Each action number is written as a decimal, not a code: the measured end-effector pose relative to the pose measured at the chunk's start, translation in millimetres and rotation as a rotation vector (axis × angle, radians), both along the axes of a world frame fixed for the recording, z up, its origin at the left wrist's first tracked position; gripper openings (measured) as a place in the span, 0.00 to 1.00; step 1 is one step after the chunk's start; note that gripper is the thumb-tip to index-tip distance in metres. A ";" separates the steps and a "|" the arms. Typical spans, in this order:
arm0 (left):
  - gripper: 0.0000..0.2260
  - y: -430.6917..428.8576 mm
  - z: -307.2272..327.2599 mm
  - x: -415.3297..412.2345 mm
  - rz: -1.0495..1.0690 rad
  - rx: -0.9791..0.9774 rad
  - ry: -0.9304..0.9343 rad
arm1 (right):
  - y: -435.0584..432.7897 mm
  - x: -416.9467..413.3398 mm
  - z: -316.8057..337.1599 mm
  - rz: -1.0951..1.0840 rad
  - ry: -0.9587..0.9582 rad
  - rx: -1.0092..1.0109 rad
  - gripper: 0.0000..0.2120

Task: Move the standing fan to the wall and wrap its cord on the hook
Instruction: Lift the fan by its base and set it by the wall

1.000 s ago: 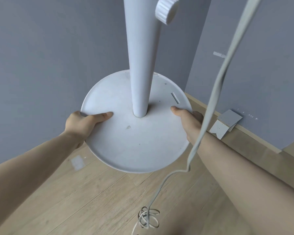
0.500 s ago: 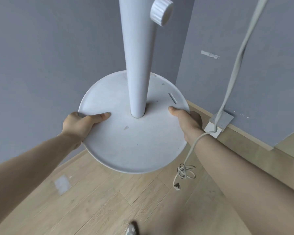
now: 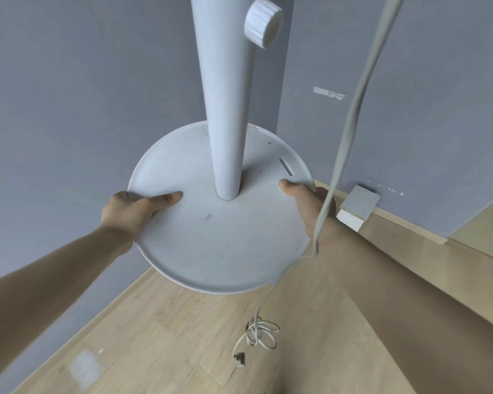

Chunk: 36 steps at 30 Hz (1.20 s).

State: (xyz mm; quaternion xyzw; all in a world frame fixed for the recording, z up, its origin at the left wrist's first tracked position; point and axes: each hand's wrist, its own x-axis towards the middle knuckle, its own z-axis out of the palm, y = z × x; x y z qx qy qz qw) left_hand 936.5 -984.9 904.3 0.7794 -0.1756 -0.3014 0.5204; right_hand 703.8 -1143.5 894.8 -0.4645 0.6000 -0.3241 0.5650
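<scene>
1. Since a moment ago, the cord has swung in front of the right hand.
2. Both hands grip the fan base; the left hand holds its other edge.
3. Farther off, the pole rises near the wall corner.

We extend both bare forearms from the lower corners of the frame toward its centre. Our left hand is closed at centre left, thumb pointing right. Our right hand is closed at centre right, thumb pointing left.
</scene>
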 end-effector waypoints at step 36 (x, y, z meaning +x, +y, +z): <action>0.37 -357.2 -16.2 89.2 -0.013 -0.047 0.035 | -349.2 85.5 -3.3 -0.019 0.113 -0.062 0.28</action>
